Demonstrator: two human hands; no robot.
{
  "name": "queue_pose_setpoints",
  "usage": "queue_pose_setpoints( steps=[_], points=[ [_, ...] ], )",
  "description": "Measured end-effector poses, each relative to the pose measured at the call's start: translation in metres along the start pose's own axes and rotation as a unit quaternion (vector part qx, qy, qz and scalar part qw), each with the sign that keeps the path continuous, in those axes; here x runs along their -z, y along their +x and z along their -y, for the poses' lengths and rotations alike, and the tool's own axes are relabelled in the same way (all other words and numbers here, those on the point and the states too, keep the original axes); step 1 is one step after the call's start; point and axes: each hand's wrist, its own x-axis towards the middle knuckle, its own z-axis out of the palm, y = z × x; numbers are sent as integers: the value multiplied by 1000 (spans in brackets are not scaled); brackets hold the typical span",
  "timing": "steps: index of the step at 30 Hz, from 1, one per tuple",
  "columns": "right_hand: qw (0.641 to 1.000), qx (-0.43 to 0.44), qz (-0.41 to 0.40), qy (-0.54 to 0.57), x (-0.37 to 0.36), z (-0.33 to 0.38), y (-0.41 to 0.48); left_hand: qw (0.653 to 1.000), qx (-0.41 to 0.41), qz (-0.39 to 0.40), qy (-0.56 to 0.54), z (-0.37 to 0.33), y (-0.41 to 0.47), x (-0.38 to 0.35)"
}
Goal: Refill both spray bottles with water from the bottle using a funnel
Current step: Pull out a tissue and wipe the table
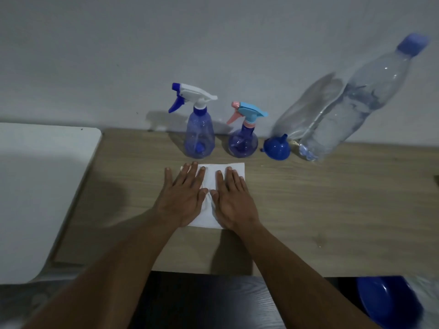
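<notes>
Two spray bottles stand by the wall: a taller blue one with a white and blue trigger head (200, 132) and a round purple one with a light blue and pink head (243, 138). To their right a blue funnel (277, 148) rests wide end down on the table. Beside it stands a large clear water bottle with a blue cap (351, 108). My left hand (184, 195) and my right hand (234, 198) lie flat, palms down, fingers apart, on a white paper towel (212, 176) in front of the spray bottles. Neither hand holds anything.
The wooden table (332, 198) meets a grey wall at the back. A white surface (42, 186) adjoins it on the left. A blue bowl-like object (389, 302) sits below the table's front edge at lower right.
</notes>
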Motion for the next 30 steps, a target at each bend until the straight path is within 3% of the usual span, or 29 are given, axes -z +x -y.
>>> queue_pose_setpoints(
  steps=[19,30],
  points=[
    [1000,-23,-14,-6,54,-214,-39,1000,-8,-1,-16,-214,83,22],
    [999,-17,-37,-18,65,-290,-74,1000,-11,-7,-11,-293,97,21]
  ],
)
